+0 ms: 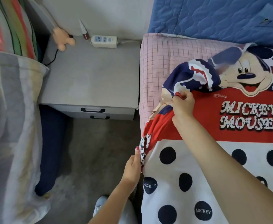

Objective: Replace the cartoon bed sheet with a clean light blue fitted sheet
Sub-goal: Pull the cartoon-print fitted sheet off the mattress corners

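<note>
Both hands point(183, 105) bunching soft, crumpled cartoon sheet point(197, 167)

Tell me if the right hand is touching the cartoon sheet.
Touching. The head view shows the right hand pinching a bunched fold of the cartoon sheet, red fabric between its fingers.

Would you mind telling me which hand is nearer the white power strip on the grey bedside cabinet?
Right. The right hand grips bunched cartoon sheet, right of the white power strip; the left hand is lower, at the mattress edge.
</note>
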